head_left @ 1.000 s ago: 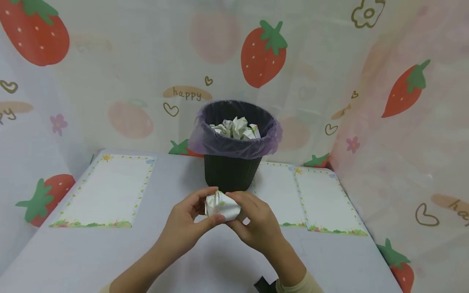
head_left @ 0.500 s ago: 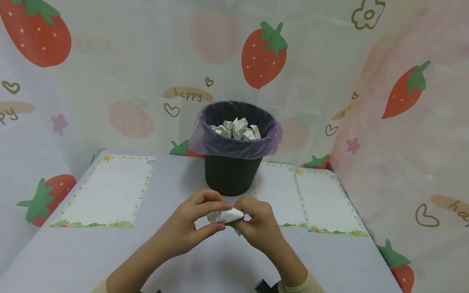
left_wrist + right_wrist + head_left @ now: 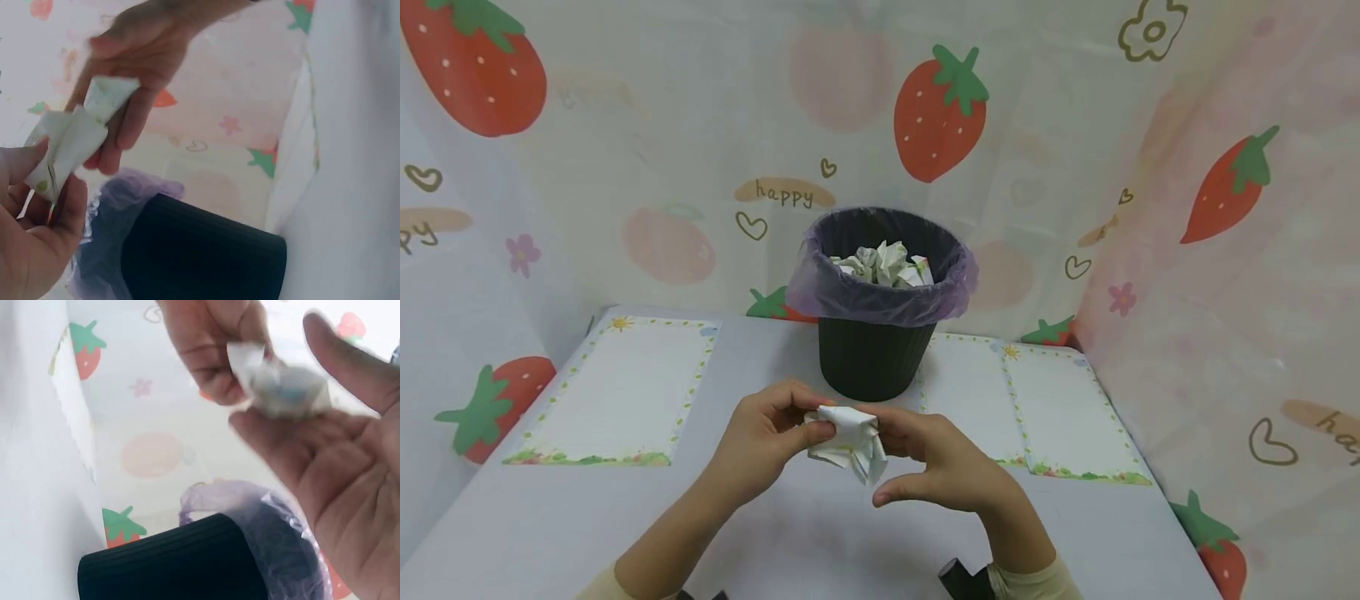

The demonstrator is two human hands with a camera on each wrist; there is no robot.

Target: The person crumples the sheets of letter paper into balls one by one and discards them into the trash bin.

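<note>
A crumpled sheet of white paper (image 3: 852, 442) with small green print is held over the table in front of the bin. My left hand (image 3: 767, 433) pinches its left side between thumb and fingers. On the other side my right hand (image 3: 943, 462) is spread, thumb apart, its straight fingers behind the paper's right edge. In the left wrist view the folded paper (image 3: 75, 140) sticks out from the left hand's grip toward the right palm (image 3: 150, 56). The right wrist view shows the paper (image 3: 284, 390) blurred against the right fingers.
A black bin (image 3: 874, 358) with a purple liner (image 3: 955, 287) stands behind the hands, holding several crumpled papers (image 3: 887, 262). One bordered sheet (image 3: 617, 392) lies at left; two overlapping sheets (image 3: 1078, 408) lie at right. Strawberry-printed cloth (image 3: 700, 100) walls the table.
The right hand has loosened from its grip, opened its thumb and shifted right. In the left hand the paper has turned, now showing a broader, angular face pointing down.
</note>
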